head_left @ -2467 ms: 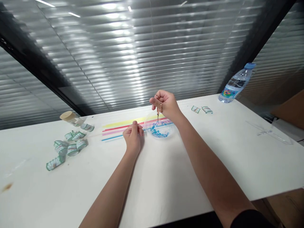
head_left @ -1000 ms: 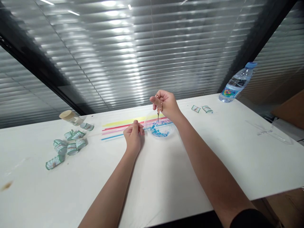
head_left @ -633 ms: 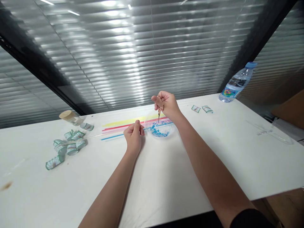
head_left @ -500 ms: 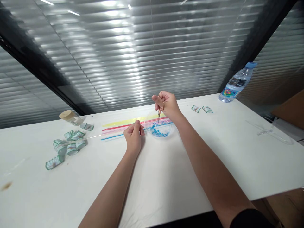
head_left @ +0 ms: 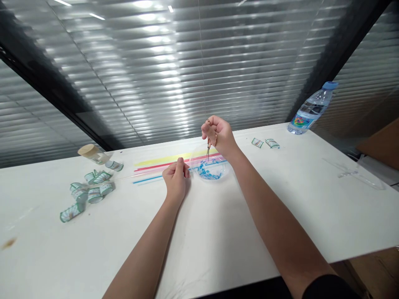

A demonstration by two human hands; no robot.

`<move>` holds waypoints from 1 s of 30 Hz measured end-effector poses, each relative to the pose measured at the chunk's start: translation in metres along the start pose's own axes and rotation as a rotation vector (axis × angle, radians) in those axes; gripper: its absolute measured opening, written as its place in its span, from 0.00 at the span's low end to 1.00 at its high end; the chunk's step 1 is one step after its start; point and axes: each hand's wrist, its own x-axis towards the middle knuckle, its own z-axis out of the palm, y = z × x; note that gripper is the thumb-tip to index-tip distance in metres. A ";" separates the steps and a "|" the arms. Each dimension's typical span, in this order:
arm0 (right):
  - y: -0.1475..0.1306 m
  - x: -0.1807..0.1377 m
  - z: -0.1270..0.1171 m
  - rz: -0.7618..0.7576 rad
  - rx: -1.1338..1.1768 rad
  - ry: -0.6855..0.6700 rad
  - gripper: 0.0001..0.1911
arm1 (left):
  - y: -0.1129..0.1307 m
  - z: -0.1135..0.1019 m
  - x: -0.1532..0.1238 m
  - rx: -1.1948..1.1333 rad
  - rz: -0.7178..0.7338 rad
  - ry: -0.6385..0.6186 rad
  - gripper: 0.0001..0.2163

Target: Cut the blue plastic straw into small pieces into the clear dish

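My right hand [head_left: 222,135] has its thumb and fingers through the loops of small copper-coloured scissors [head_left: 208,150], blades pointing down and slightly apart. Below the tips lies a clear round bowl [head_left: 227,168] with many small blue cut pieces [head_left: 205,172] inside. At the bowl's left side my left hand [head_left: 176,176] is closed, thumb on top, pinching a thin pale straw [head_left: 127,177] that stretches leftward; its end at the bowl is hard to see. Behind and under the hands lie long thin straws: yellow [head_left: 162,159], red [head_left: 149,167] and blue [head_left: 146,180].
Several green-and-white printed wrapped rolls [head_left: 95,195] lie on the left, near a clear jar with a wooden lid [head_left: 89,150]. Two similar small packets [head_left: 257,143] sit at the back right, beside a water bottle [head_left: 307,112]. Clear plastic [head_left: 358,174] lies on the right. Blinds stand behind the table.
My right hand has risen a little and turned slightly, and the scissor blades have parted slightly. My left hand stays in place; the pale straw's far end has shifted slightly.
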 end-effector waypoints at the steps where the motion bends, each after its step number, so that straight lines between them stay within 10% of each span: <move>1: 0.001 0.000 0.001 0.010 -0.003 -0.007 0.27 | 0.000 0.000 0.000 -0.002 0.002 -0.001 0.22; 30: 0.006 0.000 0.003 0.048 -0.028 -0.057 0.27 | 0.000 0.001 0.000 -0.090 -0.047 -0.014 0.24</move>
